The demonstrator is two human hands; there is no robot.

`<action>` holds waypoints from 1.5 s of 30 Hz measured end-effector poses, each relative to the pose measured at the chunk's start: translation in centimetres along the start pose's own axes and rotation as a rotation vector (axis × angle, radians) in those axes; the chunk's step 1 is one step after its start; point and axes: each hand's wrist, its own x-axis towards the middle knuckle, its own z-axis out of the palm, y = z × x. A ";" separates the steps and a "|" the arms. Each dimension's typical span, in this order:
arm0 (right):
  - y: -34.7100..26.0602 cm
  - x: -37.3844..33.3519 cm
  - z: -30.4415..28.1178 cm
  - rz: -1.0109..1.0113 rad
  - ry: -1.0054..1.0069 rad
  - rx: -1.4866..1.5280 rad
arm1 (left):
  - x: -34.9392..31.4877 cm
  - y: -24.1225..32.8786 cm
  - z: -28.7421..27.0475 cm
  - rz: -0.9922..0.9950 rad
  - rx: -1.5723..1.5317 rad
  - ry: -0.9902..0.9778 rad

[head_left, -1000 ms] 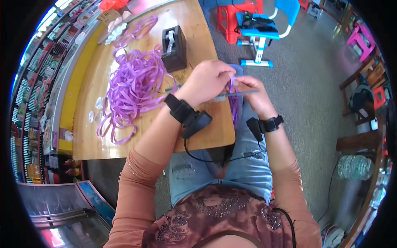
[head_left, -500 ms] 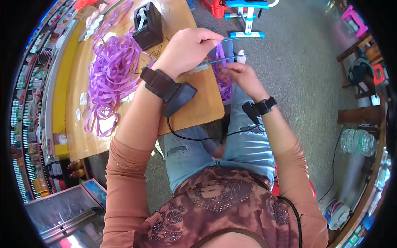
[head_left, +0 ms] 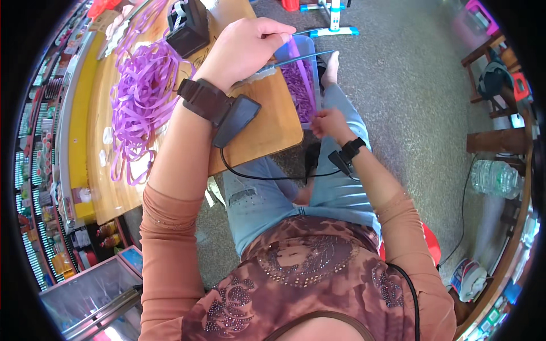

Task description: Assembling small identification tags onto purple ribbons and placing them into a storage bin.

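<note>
**Strip of purple ribbon [head_left: 304,74] stretched off the right edge of the wooden table [head_left: 267,116]**

Your left hand [head_left: 250,48] is raised over the table's right edge, thumb and forefinger closed in a pinch on the upper end of the strip. Your right hand [head_left: 331,124], slightly blurred, lies lower and just off the table's near right corner; its fingers are curled closed on the strip's lower end. Between them the strip runs straight and slanting, clear of the tabletop.

Beneath the strip, close against the table's right side, is a translucent bluish bin [head_left: 307,44] containing many short purple pieces [head_left: 294,85]. A thin dark blue rod [head_left: 313,55] projects from the table's right edge across the bin, and the strip passes by it; whether they touch cannot be told. A second thin rod [head_left: 310,30] extends near your left fingertips, farther along the same side.

On the table's left half lies a loose, tangled heap of purple ribbon [head_left: 142,102]. Toward the table's far side stands a black tape dispenser [head_left: 187,28]. Well to the right of the table, a large clear bottle [head_left: 496,178] lies on its side.
</note>
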 end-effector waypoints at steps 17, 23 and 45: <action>-2.1 -15.5 -4.9 0.036 -0.409 -0.047 | -0.1 0.6 -0.2 0.026 0.030 -0.050; -5.6 -20.1 -5.1 -0.218 -0.497 -0.174 | -0.9 1.5 -0.5 -0.040 0.109 -0.059; -5.5 -22.4 -4.1 -0.115 -0.421 0.039 | -17.1 6.9 13.5 -0.382 -0.977 -0.185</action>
